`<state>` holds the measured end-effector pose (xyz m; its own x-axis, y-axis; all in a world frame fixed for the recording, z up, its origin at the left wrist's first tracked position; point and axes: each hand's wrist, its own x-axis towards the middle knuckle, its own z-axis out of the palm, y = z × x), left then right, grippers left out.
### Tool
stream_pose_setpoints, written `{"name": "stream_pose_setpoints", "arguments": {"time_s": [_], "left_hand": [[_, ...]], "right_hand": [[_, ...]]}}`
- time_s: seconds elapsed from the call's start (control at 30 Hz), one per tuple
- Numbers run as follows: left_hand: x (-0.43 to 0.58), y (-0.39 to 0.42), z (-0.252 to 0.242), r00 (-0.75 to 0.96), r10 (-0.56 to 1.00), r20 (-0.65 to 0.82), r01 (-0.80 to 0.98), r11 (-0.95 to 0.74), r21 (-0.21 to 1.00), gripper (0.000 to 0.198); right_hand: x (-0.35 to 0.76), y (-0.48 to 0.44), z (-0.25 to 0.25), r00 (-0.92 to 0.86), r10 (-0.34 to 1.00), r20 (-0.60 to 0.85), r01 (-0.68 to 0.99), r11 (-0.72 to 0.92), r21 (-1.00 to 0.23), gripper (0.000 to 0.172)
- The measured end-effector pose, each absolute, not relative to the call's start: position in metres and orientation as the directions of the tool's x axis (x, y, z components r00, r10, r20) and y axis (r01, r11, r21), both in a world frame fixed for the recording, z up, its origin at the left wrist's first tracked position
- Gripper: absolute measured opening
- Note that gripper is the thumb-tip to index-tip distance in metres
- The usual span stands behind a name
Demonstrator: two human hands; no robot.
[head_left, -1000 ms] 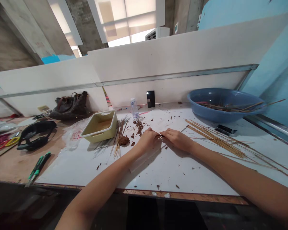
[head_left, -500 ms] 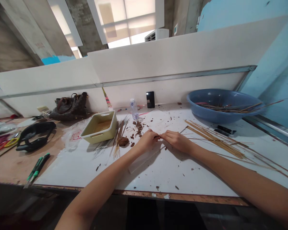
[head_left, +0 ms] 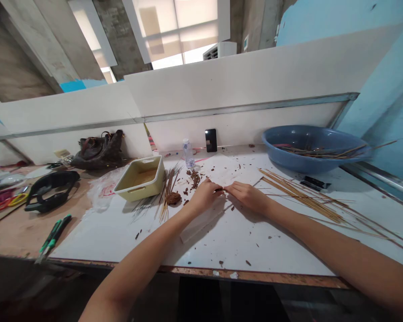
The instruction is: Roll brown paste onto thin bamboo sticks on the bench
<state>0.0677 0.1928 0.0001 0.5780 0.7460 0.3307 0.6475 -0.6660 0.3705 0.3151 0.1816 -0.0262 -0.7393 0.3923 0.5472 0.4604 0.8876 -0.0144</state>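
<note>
My left hand [head_left: 206,195] and my right hand [head_left: 245,195] meet over the white board [head_left: 121,241], fingertips close together. A small dark brown piece [head_left: 219,189] shows at the fingertips of my left hand, which are pinched on it. The fingers of my right hand are pressed together on a thin stick, mostly hidden. Brown crumbs [head_left: 195,179] lie just beyond my left hand. A brown lump [head_left: 173,198] rests on thin sticks [head_left: 164,210] to the left. Long tan sticks [head_left: 302,199] lie right of my right hand.
A yellow-green tub [head_left: 144,192] holds brownish liquid. A clear bottle [head_left: 188,154] and a phone [head_left: 211,140] stand behind. The blue basin [head_left: 305,165] of sticks sits back right. At left are green-handled cutters [head_left: 55,235], a black visor frame [head_left: 52,190] and a brown bag [head_left: 100,152].
My left fingers have shifted slightly, and more of the dark brown piece shows between the hands. The whole view has moved a little.
</note>
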Motion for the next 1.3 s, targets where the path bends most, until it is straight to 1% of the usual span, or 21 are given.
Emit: {"name": "stream_pose_setpoints", "arguments": {"time_s": [0.2,0.4,0.5,0.7,0.8,0.93,1.03,1.2,1.3], "left_hand": [[0.0683,0.1873,0.0017,0.557,0.754,0.347,0.649,-0.656,0.385,0.021],[0.0708,0.1848,0.0023,0.574,0.736,0.358,0.622,-0.677,0.394,0.021],[0.0697,0.1853,0.0017,0.579,0.73,0.364,0.609,-0.684,0.402,0.022],[0.0673,0.189,-0.0015,0.6,0.716,0.357,0.633,-0.697,0.336,0.022],[0.0671,0.1901,-0.0011,0.592,0.712,0.377,0.656,-0.698,0.288,0.02],[0.0677,0.1895,0.0013,0.602,0.704,0.376,0.669,-0.702,0.242,0.024],[0.0684,0.1886,0.0023,0.621,0.687,0.378,0.654,-0.72,0.234,0.024],[0.0687,0.1896,-0.0004,0.636,0.672,0.379,0.644,-0.733,0.219,0.024],[0.068,0.1916,-0.0022,0.631,0.681,0.372,0.655,-0.724,0.214,0.025]], "right_hand": [[0.3142,0.1811,-0.0252,-0.728,0.372,0.575,0.46,0.888,0.008,0.031],[0.3134,0.18,-0.0278,-0.732,0.341,0.59,0.451,0.891,0.045,0.04],[0.314,0.1809,-0.0304,-0.734,0.337,0.59,0.45,0.891,0.052,0.04],[0.3141,0.1829,-0.0302,-0.748,0.361,0.557,0.465,0.884,0.052,0.034],[0.3138,0.1828,-0.0269,-0.764,0.361,0.534,0.482,0.87,0.101,0.034],[0.3135,0.1825,-0.0251,-0.768,0.34,0.543,0.49,0.858,0.155,0.039],[0.3129,0.1821,-0.0266,-0.76,0.34,0.554,0.49,0.859,0.146,0.041],[0.3122,0.1815,-0.0275,-0.76,0.351,0.547,0.484,0.867,0.116,0.033],[0.3127,0.1822,-0.0262,-0.758,0.376,0.533,0.5,0.859,0.106,0.032]]}}
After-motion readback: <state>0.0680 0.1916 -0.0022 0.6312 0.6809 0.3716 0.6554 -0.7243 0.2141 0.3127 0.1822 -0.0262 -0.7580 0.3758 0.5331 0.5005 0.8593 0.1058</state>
